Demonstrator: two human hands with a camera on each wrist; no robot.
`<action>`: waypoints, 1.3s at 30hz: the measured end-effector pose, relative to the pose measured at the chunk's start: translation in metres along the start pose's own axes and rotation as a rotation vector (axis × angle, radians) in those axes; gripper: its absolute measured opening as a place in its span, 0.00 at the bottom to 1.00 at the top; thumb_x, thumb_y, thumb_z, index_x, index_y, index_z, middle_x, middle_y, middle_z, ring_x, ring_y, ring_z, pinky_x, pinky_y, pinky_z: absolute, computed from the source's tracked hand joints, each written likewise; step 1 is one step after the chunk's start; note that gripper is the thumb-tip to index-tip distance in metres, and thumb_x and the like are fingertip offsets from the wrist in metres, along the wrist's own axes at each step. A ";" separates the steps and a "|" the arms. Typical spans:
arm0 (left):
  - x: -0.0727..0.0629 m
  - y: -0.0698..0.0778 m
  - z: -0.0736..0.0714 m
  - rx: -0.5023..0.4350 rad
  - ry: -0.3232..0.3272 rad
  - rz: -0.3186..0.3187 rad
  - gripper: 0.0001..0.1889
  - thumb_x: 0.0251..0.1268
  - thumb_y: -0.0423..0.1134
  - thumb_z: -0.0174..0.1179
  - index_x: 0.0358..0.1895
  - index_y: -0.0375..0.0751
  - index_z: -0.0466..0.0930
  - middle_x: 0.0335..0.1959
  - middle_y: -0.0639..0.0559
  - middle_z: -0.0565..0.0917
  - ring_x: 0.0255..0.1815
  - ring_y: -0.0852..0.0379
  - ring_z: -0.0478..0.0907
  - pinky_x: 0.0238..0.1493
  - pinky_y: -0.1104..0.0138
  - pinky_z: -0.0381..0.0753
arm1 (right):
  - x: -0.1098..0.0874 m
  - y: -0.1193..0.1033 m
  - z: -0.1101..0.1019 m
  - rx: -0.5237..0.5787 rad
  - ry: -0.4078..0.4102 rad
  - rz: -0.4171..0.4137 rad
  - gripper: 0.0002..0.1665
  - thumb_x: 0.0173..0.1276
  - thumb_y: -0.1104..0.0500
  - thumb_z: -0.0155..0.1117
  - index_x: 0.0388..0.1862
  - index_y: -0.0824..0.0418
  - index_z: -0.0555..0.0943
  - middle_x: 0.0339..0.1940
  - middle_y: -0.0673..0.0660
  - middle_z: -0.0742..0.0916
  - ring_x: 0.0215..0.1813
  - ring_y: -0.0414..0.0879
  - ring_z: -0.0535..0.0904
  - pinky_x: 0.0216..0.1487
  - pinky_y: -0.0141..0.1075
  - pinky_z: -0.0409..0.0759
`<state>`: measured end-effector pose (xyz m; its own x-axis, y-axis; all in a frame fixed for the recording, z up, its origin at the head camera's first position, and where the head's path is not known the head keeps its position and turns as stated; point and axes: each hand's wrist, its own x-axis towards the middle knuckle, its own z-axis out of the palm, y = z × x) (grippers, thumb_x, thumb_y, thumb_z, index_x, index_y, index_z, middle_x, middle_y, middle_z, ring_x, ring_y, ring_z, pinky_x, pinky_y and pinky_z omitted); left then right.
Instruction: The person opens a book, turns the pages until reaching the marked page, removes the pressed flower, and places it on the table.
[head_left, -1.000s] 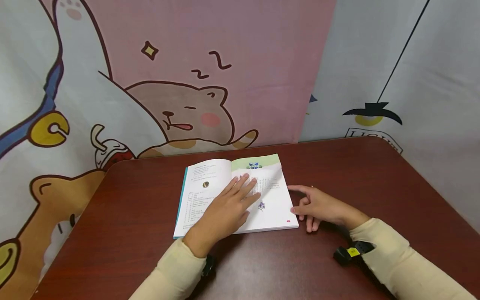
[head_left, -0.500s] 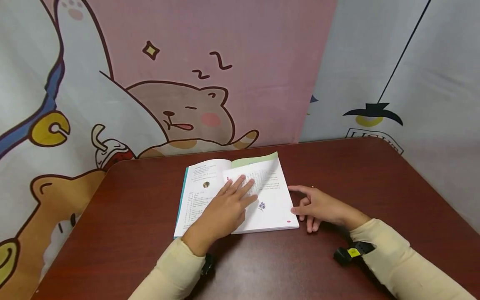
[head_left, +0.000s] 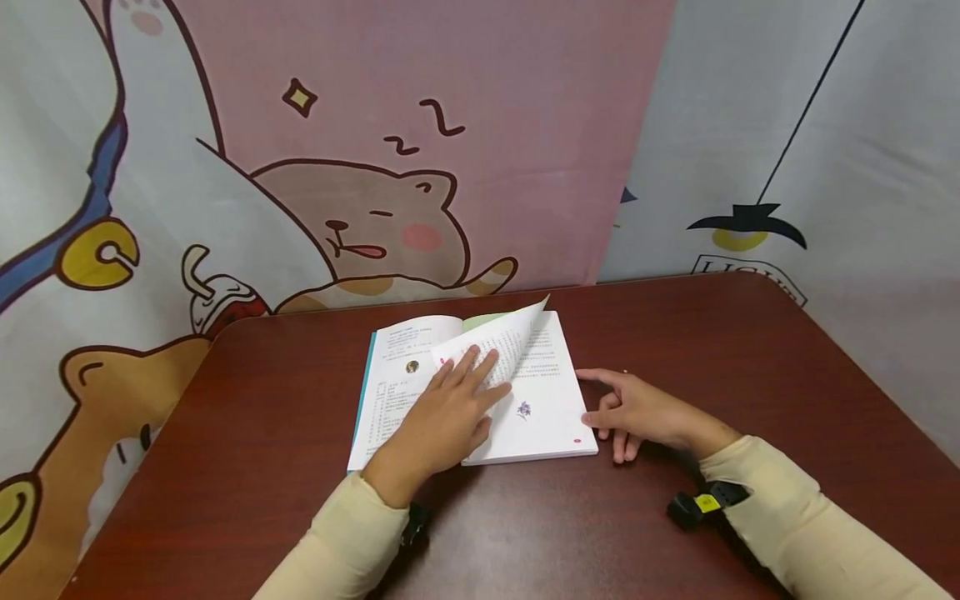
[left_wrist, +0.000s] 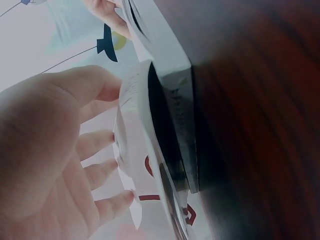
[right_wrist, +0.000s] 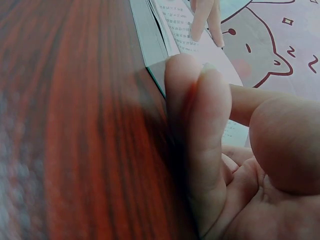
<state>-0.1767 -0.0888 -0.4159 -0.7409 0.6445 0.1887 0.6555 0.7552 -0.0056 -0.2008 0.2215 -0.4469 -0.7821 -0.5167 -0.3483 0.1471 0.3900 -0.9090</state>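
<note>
An open book with printed text lies on the dark red wooden table. My left hand rests with spread, fairly straight fingers on a loose page, which is lifted and slanted across toward the left. The page's far corner stands up, showing a small purple flower picture on the page beneath. In the left wrist view, fingertips touch the bent page from above. My right hand lies at the book's right edge, index finger extended and thumb touching that edge, the other fingers loosely bent below.
The table extends on all sides of the book. Behind it hangs a curtain printed with cartoon animals. A black strap with a yellow-marked device sits on the right wrist.
My left hand has slid slightly left, drawing the page with it. The page's far corner has risen and swung left, uncovering more of the page below. My right hand has stayed in place.
</note>
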 end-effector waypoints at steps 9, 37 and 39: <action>0.000 -0.002 -0.002 0.002 0.013 -0.026 0.25 0.65 0.40 0.61 0.67 0.51 0.77 0.79 0.43 0.62 0.80 0.40 0.56 0.73 0.44 0.64 | 0.001 0.000 0.000 -0.008 -0.004 -0.008 0.49 0.70 0.57 0.67 0.81 0.60 0.49 0.26 0.60 0.81 0.17 0.49 0.84 0.18 0.43 0.82; -0.002 -0.004 -0.005 0.033 -0.053 -0.139 0.26 0.67 0.43 0.59 0.69 0.48 0.75 0.78 0.40 0.62 0.78 0.36 0.60 0.71 0.41 0.65 | 0.003 0.000 -0.001 -0.008 -0.008 -0.005 0.50 0.70 0.57 0.67 0.81 0.60 0.48 0.27 0.61 0.82 0.17 0.50 0.84 0.19 0.43 0.82; -0.002 -0.005 -0.005 0.024 -0.061 -0.149 0.26 0.68 0.43 0.58 0.69 0.47 0.75 0.79 0.40 0.61 0.78 0.37 0.59 0.71 0.41 0.65 | 0.003 0.001 -0.001 -0.006 -0.010 -0.004 0.50 0.70 0.57 0.67 0.81 0.60 0.48 0.26 0.60 0.81 0.17 0.50 0.84 0.18 0.43 0.82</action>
<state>-0.1775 -0.0944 -0.4112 -0.8375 0.5309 0.1294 0.5348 0.8450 -0.0056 -0.2036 0.2206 -0.4483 -0.7765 -0.5262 -0.3467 0.1403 0.3920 -0.9092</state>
